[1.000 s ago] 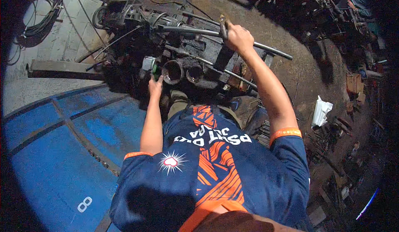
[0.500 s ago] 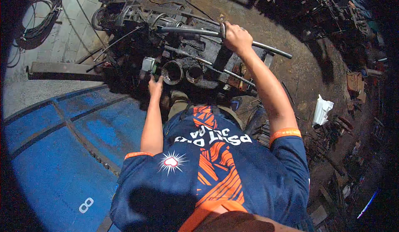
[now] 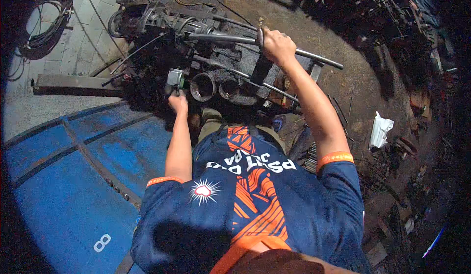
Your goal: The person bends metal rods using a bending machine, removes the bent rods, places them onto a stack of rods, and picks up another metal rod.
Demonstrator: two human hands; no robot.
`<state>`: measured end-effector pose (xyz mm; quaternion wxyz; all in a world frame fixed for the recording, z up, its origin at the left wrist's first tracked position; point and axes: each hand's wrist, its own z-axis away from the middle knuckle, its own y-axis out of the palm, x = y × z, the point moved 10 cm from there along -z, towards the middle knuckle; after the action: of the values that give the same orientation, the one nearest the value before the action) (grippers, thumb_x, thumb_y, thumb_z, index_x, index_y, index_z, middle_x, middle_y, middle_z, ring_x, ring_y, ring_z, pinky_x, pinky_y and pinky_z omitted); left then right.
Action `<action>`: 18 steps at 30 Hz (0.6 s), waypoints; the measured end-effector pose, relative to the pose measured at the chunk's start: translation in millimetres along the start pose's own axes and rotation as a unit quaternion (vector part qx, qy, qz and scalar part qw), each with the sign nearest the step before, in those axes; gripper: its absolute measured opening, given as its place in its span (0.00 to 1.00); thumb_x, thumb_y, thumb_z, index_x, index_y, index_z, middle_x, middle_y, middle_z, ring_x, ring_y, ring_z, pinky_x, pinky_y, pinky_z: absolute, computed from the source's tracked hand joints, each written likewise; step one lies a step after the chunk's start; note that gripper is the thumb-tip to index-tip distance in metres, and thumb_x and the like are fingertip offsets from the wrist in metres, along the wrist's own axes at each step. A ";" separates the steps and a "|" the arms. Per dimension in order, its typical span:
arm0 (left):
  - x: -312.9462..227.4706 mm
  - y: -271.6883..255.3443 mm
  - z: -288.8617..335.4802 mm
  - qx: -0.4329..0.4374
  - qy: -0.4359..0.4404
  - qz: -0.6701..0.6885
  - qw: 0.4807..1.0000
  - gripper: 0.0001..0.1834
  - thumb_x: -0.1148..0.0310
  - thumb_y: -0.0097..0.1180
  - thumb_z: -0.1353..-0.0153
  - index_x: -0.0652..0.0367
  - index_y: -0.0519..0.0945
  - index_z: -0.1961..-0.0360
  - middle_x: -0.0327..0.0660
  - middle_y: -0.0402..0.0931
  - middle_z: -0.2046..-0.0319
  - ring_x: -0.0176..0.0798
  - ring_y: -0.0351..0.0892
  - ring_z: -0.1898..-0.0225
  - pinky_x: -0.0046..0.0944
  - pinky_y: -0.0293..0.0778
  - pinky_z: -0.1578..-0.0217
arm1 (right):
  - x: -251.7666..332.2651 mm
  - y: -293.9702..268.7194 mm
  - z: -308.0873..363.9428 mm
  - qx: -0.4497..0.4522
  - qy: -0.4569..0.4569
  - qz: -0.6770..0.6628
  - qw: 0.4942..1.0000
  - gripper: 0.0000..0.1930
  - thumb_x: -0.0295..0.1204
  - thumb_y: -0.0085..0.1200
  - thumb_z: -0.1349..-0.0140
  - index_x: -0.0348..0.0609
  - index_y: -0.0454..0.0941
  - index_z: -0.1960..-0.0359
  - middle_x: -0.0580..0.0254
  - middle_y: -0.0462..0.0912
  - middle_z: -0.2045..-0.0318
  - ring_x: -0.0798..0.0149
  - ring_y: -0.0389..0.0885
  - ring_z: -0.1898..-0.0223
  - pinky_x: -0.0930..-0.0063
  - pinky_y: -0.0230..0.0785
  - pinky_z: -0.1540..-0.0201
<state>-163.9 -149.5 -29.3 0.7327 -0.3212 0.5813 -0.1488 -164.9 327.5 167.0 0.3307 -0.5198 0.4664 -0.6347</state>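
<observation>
A long, smooth metal rod (image 3: 319, 59) lies slantwise over a dark, greasy machine (image 3: 235, 60). Near the rod's middle my right hand (image 3: 278, 47) is closed around it, with a dark, rounded piece at the finger side whose kind is unclear. To the left, my left hand (image 3: 177, 101) is closed just under a small pale box (image 3: 174, 77) with a green side. Its fingertips are dark, and what they grip cannot be made out. Right of that hand, two round open cylinders (image 3: 202, 87) face me on the machine's near side. A second thinner rod (image 3: 274, 89) runs below the first.
A blue panel (image 3: 73, 185) with dark ribs fills the lower left. Beyond it lie a grey metal beam (image 3: 73, 83) and a coil of black cable (image 3: 51, 16). On the right are a white plastic bag (image 3: 380, 130) and cluttered metal scrap (image 3: 387, 181) on the dirty floor.
My left hand has shifted slightly left, and its fingers have curled in more beneath the pale box. My right hand stays on the rod, nearly unmoved.
</observation>
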 end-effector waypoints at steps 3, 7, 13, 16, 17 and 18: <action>16.0 -4.0 -8.7 -0.034 -0.029 -0.018 0.999 0.14 0.64 0.58 0.48 0.68 0.80 0.72 0.50 0.80 0.76 0.46 0.80 0.72 0.42 0.72 0.67 | -0.7 -0.8 -0.3 -0.016 -0.012 -0.006 1.000 0.18 0.43 0.35 0.37 0.48 0.74 0.58 0.45 0.80 0.68 0.42 0.79 0.66 0.51 0.72 0.63; 21.1 -9.0 -11.5 -0.045 -0.077 0.014 0.996 0.13 0.65 0.60 0.49 0.67 0.81 0.72 0.45 0.80 0.79 0.41 0.80 0.77 0.40 0.72 0.72 | 1.6 -1.4 -0.3 -0.012 -0.017 -0.010 1.000 0.17 0.41 0.35 0.37 0.48 0.74 0.59 0.46 0.80 0.68 0.42 0.79 0.65 0.52 0.72 0.63; -17.7 -19.1 2.5 -0.063 -0.093 -0.038 0.993 0.12 0.66 0.62 0.50 0.67 0.80 0.75 0.44 0.79 0.80 0.38 0.78 0.80 0.38 0.72 0.75 | -6.4 3.9 0.5 -0.043 -0.028 -0.004 0.999 0.15 0.38 0.37 0.39 0.48 0.74 0.59 0.48 0.80 0.66 0.44 0.79 0.64 0.52 0.72 0.63; -3.6 -20.0 1.6 -0.057 -0.097 0.001 0.994 0.12 0.66 0.62 0.51 0.67 0.80 0.75 0.44 0.79 0.80 0.39 0.78 0.80 0.38 0.72 0.74 | 0.6 -1.7 0.4 -0.022 -0.025 -0.003 0.999 0.15 0.37 0.37 0.40 0.49 0.74 0.58 0.49 0.79 0.66 0.45 0.79 0.64 0.53 0.72 0.62; 0.7 -17.2 0.4 -0.044 -0.102 0.015 0.994 0.12 0.66 0.62 0.51 0.67 0.80 0.75 0.44 0.79 0.80 0.39 0.78 0.80 0.38 0.72 0.74 | 2.7 -5.3 1.0 -0.021 -0.025 -0.003 0.999 0.15 0.37 0.37 0.40 0.49 0.74 0.58 0.49 0.79 0.66 0.45 0.79 0.64 0.53 0.72 0.62; 4.0 -17.1 -0.7 -0.044 -0.104 0.015 0.994 0.12 0.66 0.62 0.51 0.67 0.80 0.75 0.44 0.79 0.80 0.39 0.78 0.80 0.38 0.72 0.74 | 2.0 -7.0 2.1 -0.010 -0.011 0.002 1.000 0.15 0.37 0.38 0.40 0.50 0.74 0.57 0.49 0.80 0.66 0.45 0.79 0.64 0.54 0.72 0.61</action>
<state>-160.8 -164.9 -21.4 0.7763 -0.3582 0.5129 -0.0780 -162.9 327.6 174.3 0.3324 -0.5292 0.4700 -0.6234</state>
